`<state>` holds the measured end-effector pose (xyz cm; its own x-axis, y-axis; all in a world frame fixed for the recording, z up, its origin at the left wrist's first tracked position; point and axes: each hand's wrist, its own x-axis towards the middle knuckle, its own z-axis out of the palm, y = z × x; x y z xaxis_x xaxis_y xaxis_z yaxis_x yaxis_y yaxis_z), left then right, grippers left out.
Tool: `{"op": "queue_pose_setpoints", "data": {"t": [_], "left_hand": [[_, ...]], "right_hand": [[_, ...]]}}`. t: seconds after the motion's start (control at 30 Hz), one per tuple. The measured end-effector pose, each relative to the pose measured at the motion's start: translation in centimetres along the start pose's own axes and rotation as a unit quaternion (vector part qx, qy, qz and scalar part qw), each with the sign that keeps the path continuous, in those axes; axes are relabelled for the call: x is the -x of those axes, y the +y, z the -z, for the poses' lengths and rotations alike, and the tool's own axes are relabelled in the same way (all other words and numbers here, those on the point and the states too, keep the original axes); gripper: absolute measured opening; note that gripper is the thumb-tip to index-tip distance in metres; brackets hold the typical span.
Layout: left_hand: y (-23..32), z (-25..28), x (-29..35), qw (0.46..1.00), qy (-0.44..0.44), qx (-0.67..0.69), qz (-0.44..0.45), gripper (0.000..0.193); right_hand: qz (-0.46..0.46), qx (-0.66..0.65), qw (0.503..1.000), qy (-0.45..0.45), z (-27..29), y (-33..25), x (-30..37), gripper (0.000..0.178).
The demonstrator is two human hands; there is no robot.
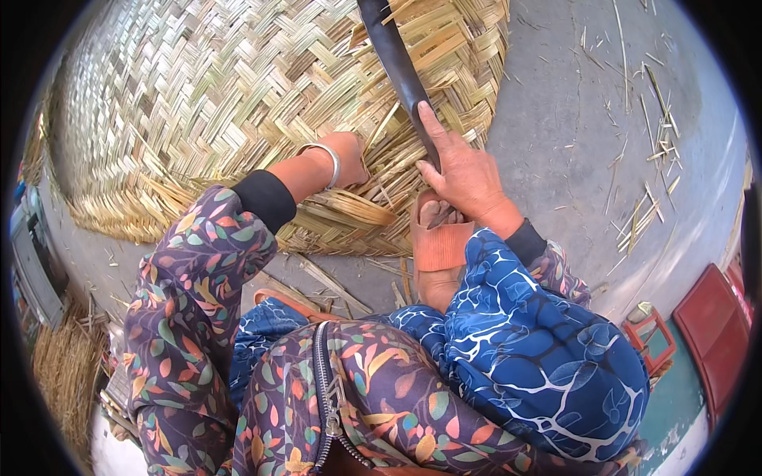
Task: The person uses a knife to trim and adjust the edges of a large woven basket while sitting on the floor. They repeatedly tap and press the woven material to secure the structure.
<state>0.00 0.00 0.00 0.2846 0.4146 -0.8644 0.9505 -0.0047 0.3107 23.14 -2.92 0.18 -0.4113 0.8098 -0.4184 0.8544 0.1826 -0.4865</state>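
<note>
A large mat (238, 95) woven from flat, pale straw-coloured strips fills the upper left. My left hand (346, 159), with a silver bangle at the wrist, is closed low against the mat near its front edge. Its fingers are mostly hidden, so what they hold cannot be made out. In my right hand (470, 176) is the lower end of a long, dark, smooth, flat bar (394, 59). The index finger stretches along the bar, which slants up and left across the mat. Loose strip ends (349, 208) bend over the mat's edge just below my left hand.
My foot in an orange sandal (441, 244) stands at the mat's front edge, below my right hand. Cut strip scraps (639, 222) litter the grey floor (556, 103). At the lower right are a red-framed item (652, 341) and a dark red panel (714, 333). Dry stalks (67, 369) lie lower left.
</note>
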Motion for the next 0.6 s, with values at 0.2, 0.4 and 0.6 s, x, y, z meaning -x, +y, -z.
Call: {"op": "queue_pose_setpoints", "data": {"t": [0.2,0.4,0.6], "left_hand": [[0.0,0.1,-0.7,0.999,-0.012,0.017,-0.027,0.049],[-2.8,1.7,0.1,0.987,-0.059,0.125,-0.077,0.055],[-0.5,1.3,-0.2,0.996,-0.059,0.043,-0.059,0.053]], "right_hand": [[0.040,-0.058,0.996,0.057,0.4,1.0,0.1,0.086],[0.000,0.059,0.994,0.091,-1.7,-0.3,-0.3,0.085],[-0.017,0.087,0.992,0.088,-1.5,-0.5,0.2,0.086]]}}
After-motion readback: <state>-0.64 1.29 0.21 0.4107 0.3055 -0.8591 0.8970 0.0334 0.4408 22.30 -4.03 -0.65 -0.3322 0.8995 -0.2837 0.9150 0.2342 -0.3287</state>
